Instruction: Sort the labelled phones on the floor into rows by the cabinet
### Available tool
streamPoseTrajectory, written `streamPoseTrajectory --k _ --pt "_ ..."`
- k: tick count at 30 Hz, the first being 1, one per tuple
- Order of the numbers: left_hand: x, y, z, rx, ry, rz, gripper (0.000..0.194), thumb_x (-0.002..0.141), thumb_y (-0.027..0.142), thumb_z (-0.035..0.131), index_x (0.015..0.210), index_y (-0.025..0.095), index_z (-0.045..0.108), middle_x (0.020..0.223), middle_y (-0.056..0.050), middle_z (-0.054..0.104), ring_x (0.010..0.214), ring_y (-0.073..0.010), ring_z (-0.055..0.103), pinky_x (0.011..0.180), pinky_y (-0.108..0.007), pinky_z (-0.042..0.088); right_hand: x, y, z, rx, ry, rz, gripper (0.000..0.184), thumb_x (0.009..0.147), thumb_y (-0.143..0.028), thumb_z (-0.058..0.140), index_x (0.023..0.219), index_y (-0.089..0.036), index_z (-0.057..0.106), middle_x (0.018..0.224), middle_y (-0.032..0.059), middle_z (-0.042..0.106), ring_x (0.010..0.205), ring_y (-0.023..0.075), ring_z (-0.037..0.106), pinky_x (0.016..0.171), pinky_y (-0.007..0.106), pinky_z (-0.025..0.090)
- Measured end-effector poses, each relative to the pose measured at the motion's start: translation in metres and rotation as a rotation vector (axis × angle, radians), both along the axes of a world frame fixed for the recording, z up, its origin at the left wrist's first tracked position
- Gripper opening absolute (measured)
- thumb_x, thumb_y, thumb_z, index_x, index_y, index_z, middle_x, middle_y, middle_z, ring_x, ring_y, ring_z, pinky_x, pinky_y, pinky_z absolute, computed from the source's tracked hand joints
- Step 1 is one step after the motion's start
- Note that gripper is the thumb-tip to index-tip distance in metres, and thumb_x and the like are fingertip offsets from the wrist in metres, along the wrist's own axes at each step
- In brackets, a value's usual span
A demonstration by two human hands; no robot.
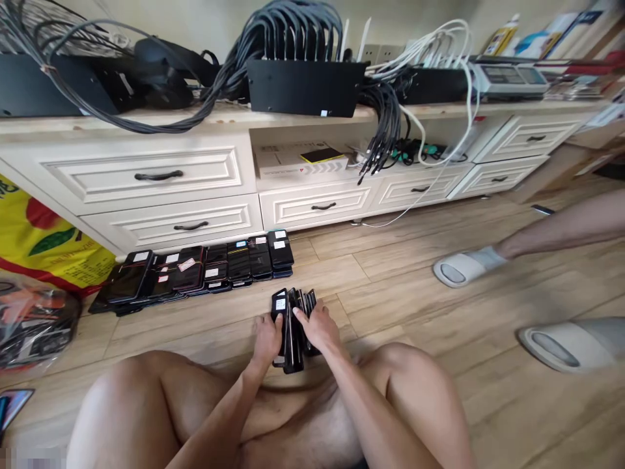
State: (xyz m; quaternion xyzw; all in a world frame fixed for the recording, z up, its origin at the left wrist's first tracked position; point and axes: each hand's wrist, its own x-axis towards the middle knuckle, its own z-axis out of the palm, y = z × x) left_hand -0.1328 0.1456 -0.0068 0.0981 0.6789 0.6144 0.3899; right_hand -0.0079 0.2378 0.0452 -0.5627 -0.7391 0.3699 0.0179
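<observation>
Between my two hands is a bunch of dark phones (291, 339), standing on edge over the wooden floor in front of my crossed legs. My left hand (267, 337) grips the left side, its thumb against a phone that bears a white label (280, 304). Around the right side of the bunch closes my right hand (319, 326), the thumb lying over the top edges. Beyond them, rows of stacked phones (239, 262) lie flat along the cabinet's foot, several with white labels and some with bands around them.
A white cabinet (319, 207) with drawers spans the back. On its top sit black boxes (303, 88) with thick cable bundles, some hanging down. At left are a yellow bag (53, 234) and a clear plastic bag (36, 326). Another person's slippered foot (459, 268) stands at right.
</observation>
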Motion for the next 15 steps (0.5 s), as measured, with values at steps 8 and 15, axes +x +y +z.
streamPoseTrajectory --k 8,15 --pt "-0.016 -0.01 0.014 -0.051 0.143 -0.019 0.03 0.074 0.027 0.086 0.097 0.023 0.068 0.096 -0.009 0.069 0.126 -0.0339 0.056 0.103 -0.032 0.041 0.001 0.014 -0.03 -0.036 0.17 0.087 0.051 0.089 -0.054 0.07 0.126 -0.02 0.062 0.117 0.0156 0.073 0.111 0.0332 0.069 0.092 0.04 0.052" --pt "-0.022 -0.015 0.021 0.004 -0.046 0.002 0.043 0.071 0.031 0.09 0.099 0.022 0.06 0.089 -0.003 0.071 0.088 -0.023 0.069 0.079 -0.029 0.052 -0.02 -0.002 -0.054 -0.136 0.341 0.24 0.042 0.089 -0.059 0.069 0.115 -0.027 0.071 0.105 0.0031 0.078 0.104 0.0279 0.071 0.086 0.035 0.056"
